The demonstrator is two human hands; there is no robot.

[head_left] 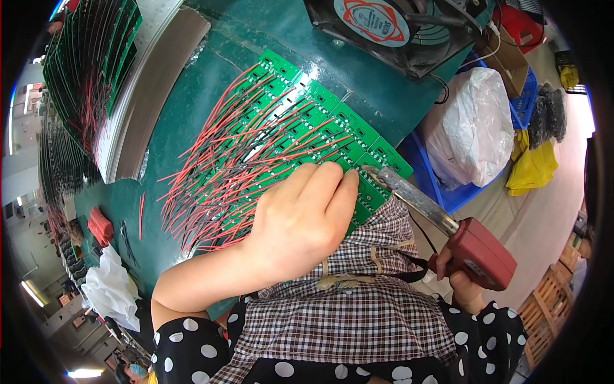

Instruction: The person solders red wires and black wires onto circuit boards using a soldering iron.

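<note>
A green circuit board panel (345,118) lies on the table in front of me, with many red and black wires (217,160) fanning off it to the left. My left hand (304,205) rests over the panel's near part, its fingertips pinched together close to the board; what they hold is hidden. In my right hand (459,276) is a red-handled soldering gun (483,253). Its long metal barrel reaches up and left, and the tip sits at the board just right of my left fingertips. The handle hides part of the right fingers.
Beyond the panel stands a black fan (409,32). At the left, a curved white stack (153,96) stands beside upright green boards (121,57). A blue crate (441,192) with a white plastic bag (470,128) is at the right. Loose red wires (141,214) and a crumpled white bag (110,288) lie left.
</note>
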